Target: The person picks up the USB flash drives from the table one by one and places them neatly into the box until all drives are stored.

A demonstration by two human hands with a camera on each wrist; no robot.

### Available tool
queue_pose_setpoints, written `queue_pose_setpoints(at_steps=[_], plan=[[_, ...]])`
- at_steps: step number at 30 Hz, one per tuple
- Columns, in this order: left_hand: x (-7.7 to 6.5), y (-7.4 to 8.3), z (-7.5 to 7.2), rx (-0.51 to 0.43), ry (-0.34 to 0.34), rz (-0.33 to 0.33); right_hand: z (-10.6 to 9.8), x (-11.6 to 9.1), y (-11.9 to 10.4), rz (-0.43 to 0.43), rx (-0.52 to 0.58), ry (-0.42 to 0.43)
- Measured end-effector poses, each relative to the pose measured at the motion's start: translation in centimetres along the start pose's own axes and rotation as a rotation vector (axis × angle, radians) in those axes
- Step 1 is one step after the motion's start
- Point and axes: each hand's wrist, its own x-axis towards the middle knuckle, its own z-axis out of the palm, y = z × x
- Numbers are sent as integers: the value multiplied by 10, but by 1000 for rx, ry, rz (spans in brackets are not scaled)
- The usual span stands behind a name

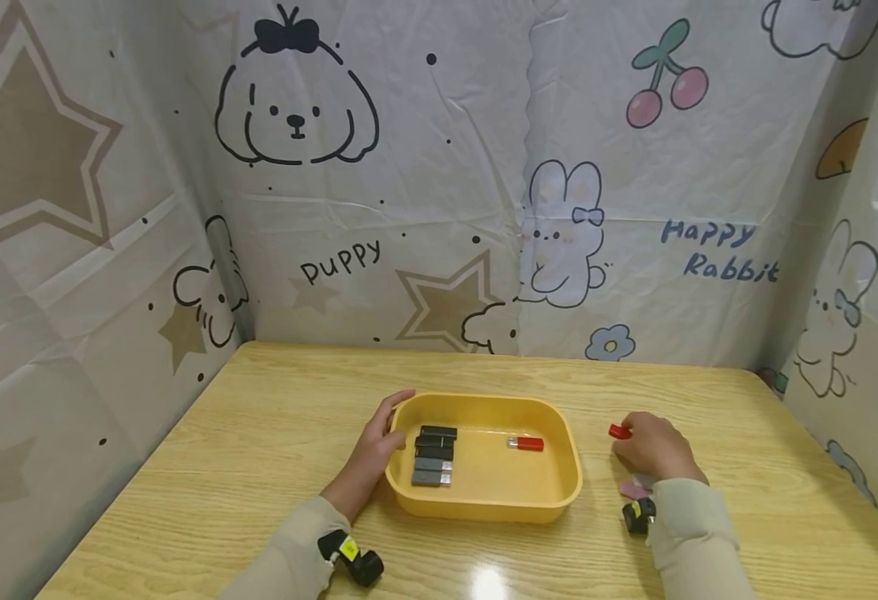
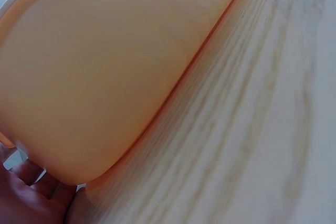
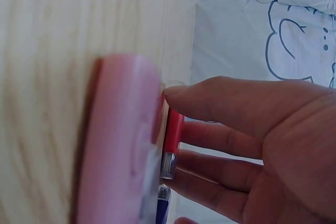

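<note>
My left hand [image 1: 375, 450] grips the left rim of a yellow plastic tray [image 1: 484, 510], thumb over the edge and fingers along the outside. In the left wrist view the tray wall [image 2: 105, 66] fills much of the picture, with the left hand's fingers [image 2: 44, 179] at its lower corner. To the right of the tray, my right hand [image 1: 656, 446] pinches a red USB stick [image 3: 174, 132] between thumb and fingers, close over the table. A pink USB stick [image 3: 118, 145] lies beside that hand, with a blue USB stick [image 3: 163, 205] by its fingertips.
Inside the tray, several black and grey USB sticks [image 1: 435, 454] lie stacked in a column at the left, and another red USB stick [image 1: 526, 444] lies at the right. The wooden table [image 1: 319, 367] meets a printed cloth [image 1: 379, 192] at its back and sides.
</note>
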Motion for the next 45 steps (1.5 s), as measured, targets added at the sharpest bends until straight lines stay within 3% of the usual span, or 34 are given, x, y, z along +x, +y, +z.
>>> queue_pose_setpoints(at_steps=[6, 17, 30, 45], plan=[[1, -3, -1, -6, -3, 4, -1, -2, 1, 23, 34, 6], [11, -29, -6, 9, 56, 21, 0, -3, 3, 20, 20, 36], [11, -30, -6, 19, 66, 25, 0, -3, 3, 45, 39, 44], [11, -29, -5, 18, 71, 16, -2, -4, 4, 4, 44, 55]])
